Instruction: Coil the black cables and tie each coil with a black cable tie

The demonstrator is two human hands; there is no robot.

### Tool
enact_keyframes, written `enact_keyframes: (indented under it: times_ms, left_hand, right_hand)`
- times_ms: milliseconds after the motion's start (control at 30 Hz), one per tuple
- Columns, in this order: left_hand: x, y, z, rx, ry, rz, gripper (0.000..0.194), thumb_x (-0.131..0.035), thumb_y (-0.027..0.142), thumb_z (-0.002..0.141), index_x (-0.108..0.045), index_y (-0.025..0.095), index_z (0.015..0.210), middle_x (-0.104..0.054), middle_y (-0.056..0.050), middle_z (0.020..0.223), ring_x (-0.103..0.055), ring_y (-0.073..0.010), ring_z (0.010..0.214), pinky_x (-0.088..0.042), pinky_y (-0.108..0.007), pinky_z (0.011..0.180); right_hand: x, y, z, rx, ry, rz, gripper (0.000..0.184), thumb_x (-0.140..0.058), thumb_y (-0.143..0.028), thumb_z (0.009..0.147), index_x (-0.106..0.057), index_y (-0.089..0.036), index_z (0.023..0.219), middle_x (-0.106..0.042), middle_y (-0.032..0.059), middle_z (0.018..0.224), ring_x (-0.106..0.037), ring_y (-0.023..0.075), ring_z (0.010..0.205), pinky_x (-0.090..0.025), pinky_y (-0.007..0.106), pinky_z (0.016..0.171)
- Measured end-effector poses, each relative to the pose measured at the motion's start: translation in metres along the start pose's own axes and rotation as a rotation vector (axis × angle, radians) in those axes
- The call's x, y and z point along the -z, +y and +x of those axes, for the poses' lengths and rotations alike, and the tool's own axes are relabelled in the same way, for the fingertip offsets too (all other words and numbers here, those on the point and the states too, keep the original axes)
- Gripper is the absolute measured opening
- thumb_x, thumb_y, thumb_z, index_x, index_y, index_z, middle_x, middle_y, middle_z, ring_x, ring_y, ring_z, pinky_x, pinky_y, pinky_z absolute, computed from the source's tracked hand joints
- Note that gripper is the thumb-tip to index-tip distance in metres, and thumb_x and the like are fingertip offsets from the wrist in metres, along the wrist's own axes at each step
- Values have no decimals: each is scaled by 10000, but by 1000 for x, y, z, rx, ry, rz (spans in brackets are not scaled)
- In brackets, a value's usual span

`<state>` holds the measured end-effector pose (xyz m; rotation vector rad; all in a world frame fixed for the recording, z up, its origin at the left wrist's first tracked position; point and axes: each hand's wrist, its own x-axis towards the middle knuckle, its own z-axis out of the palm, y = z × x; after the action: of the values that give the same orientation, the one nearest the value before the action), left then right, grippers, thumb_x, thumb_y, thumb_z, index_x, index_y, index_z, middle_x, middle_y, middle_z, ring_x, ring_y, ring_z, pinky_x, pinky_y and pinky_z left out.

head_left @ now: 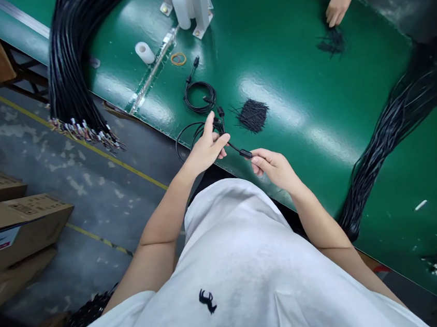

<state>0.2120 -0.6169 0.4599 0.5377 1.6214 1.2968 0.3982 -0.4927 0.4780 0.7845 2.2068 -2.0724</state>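
Observation:
A black cable runs between my two hands at the near edge of the green table. My left hand is closed around its coiled part, thumb across it and index finger stretched out; loops stick out to the left. With thumb and fingers, my right hand pinches the end by a thick black cylinder on the cable. Just beyond my left hand lies a second cable, wound in a coil with its plug end pointing away. A pile of short black ties sits to the right of it.
Thick bundles of black cables lie at the left and right. A white roller stand, a loose white tube and rubber bands are at the back. Another person's hand touches dark ties. Cardboard boxes stand on the floor.

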Motion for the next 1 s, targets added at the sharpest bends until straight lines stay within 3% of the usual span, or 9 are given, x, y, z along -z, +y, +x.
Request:
enact_keyframes:
  times_ms: [67,133,233,333,500,833,1000]
  left_hand:
    - [3,-9,6,-11,40,62,755,-581,291,922,-163,257,1550,-676,8,857,-583,-76,578,-475,-189,539]
    - [2,-9,8,-7,15,54,661,-546,290,938,-249,215,1524,-674,-12,874,-567,-74,578,-457,-185,518]
    - [1,2,6,-14,-66,9,492,-502,344,966,-434,153,1414,-667,-42,876,-534,-68,555,-424,-184,484]
    - [3,17,2,-37,-94,-9,446,-525,394,958,-517,159,1337,-668,-39,859,-518,-65,537,-410,-184,474]
    - [8,31,4,-42,-48,-30,442,-607,389,911,-561,190,1302,-682,-23,831,-527,-70,535,-413,-184,484]
    - [12,26,15,-34,-38,-76,454,-616,426,900,-572,210,1297,-666,-25,839,-527,-78,555,-413,-186,489]
    - [14,24,11,-17,-38,-215,501,-761,365,779,-618,224,1238,-639,-36,903,-614,-131,731,-472,-209,599]
  right_hand:
    - [-5,8,3,-53,27,24,350,-562,-500,912,-673,-177,986,-564,-40,635,-512,80,548,-439,215,560]
    - [-9,8,1,-111,36,114,380,-566,-528,899,-678,-174,982,-534,-45,617,-491,78,525,-428,216,530]
    - [-14,-3,-3,-184,42,275,417,-599,-562,872,-688,-170,982,-497,-51,589,-456,71,484,-398,210,474]
    - [-15,-15,-5,-244,32,426,426,-652,-569,834,-690,-163,956,-462,-61,556,-390,60,443,-375,203,427]
    - [-16,-25,1,-296,4,595,393,-696,-543,810,-674,-163,907,-403,-84,515,-275,42,400,-339,184,362]
    - [-17,-29,13,-326,-4,690,368,-715,-507,813,-665,-158,917,-402,-90,510,-255,33,391,-323,162,339]
    - [-21,-25,20,-341,-14,663,377,-699,-525,819,-653,-161,908,-391,-94,512,-263,37,395,-341,168,359]
